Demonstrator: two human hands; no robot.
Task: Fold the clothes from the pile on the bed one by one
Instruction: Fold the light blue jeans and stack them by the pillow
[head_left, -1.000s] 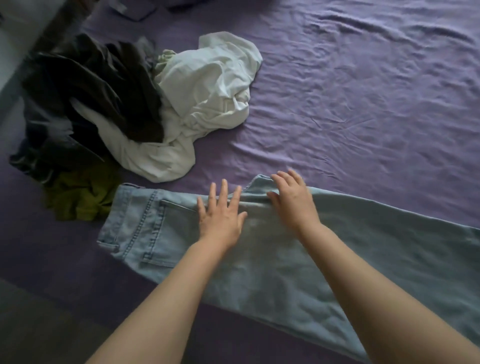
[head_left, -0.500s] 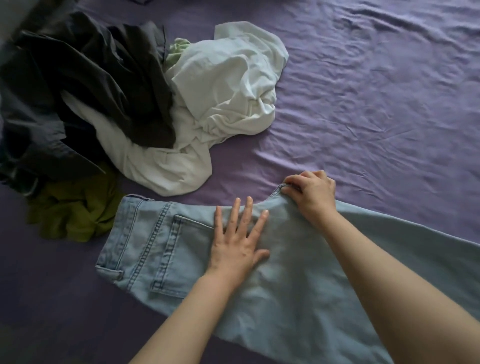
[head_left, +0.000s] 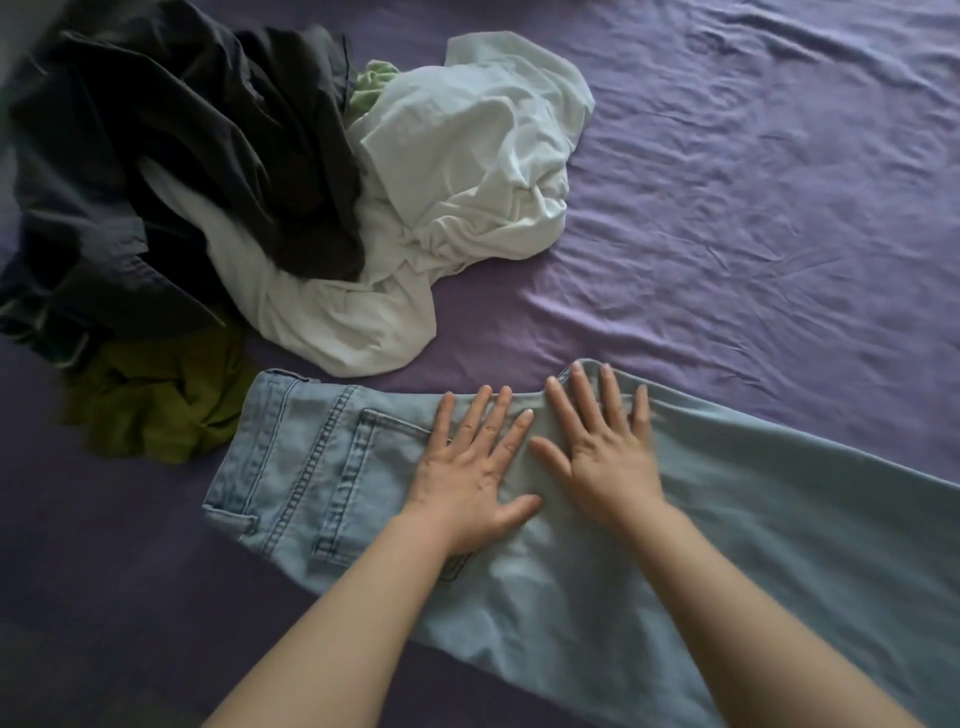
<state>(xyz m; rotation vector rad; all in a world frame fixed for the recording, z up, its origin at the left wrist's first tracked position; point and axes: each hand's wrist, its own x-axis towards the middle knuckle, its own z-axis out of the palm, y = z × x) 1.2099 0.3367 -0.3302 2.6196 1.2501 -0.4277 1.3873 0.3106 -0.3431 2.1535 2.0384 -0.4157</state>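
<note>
1. Your left hand lies flat with fingers spread on the seat of the light blue jeans, just right of the back pocket. It grips nothing; the flat palm likely pins the denim so it cannot slide.
2. Your right hand lies just beside it, also flat and splayed, fingertips reaching the crotch point at the far edge. It looks blurred, so it is probably smoothing.
3. The jeans lie on the purple bedsheet, apparently folded leg over leg, waistband to your left, legs running off to the right.
4. The pile waits just beyond: a white garment nearly touching the jeans, a dark grey garment and an olive green garment beside the waistband.
</note>
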